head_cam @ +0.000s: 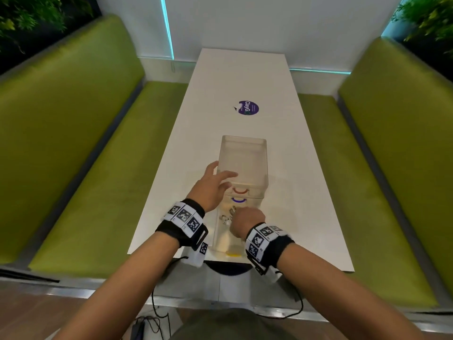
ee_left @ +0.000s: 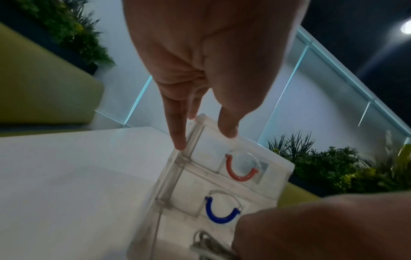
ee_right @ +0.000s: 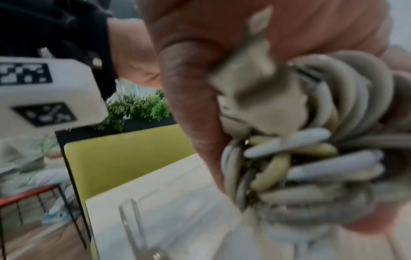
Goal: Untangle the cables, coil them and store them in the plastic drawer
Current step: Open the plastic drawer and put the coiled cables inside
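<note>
White cables (ee_right: 311,140): we see them coiled, clenched in right hand (head_cam: 246,223).
Left hand (head_cam: 213,187): fingers straight, steadying drawer unit (head_cam: 242,165).
Remaining: we judge releasing coil, closing drawer.

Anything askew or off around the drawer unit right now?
Nothing damaged or spilled. The bottom drawer is pulled out toward the table edge, deliberately: the right hand holds the coiled cables over it. The left hand rests on the drawer unit.

A café or lounge booth: green benches (head_cam: 73,133) flanking a white table (head_cam: 220,94), plants (head_cam: 426,18).
</note>
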The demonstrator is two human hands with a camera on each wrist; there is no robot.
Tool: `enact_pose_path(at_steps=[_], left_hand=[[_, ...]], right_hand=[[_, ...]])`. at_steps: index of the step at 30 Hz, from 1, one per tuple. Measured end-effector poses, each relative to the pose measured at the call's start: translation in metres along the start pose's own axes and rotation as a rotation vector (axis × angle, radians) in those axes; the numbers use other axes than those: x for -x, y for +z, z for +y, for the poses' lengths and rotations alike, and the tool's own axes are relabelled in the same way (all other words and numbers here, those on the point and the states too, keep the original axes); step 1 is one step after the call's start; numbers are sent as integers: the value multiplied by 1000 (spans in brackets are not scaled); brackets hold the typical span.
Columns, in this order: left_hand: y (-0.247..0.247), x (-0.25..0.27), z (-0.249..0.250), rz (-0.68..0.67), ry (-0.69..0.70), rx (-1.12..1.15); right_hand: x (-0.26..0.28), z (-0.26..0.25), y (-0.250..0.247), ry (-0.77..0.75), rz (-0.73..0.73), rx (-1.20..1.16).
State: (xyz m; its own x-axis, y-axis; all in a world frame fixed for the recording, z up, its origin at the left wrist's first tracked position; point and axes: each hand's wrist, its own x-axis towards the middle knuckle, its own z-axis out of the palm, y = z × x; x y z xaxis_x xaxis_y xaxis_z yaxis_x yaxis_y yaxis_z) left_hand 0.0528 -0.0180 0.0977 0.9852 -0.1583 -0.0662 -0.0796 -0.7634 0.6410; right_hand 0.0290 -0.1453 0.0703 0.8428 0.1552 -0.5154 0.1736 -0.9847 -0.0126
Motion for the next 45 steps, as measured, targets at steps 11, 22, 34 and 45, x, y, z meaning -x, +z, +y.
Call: enact_pose_path(at_steps=[11,22,34,45], left_hand=[[-2,-1,7,44,-8,-92],[-5,-5,8,28,-40,-86],[-10,-16,2,-17,-57,-9],[-7,-15,-2,-17,-61,8]], right_hand=[[-28,-12,11,58,-41,75],[27,24,38,-212,109,-331],[15,53,64,-472,200,-258],[12,39,66,-566,158,-99]])
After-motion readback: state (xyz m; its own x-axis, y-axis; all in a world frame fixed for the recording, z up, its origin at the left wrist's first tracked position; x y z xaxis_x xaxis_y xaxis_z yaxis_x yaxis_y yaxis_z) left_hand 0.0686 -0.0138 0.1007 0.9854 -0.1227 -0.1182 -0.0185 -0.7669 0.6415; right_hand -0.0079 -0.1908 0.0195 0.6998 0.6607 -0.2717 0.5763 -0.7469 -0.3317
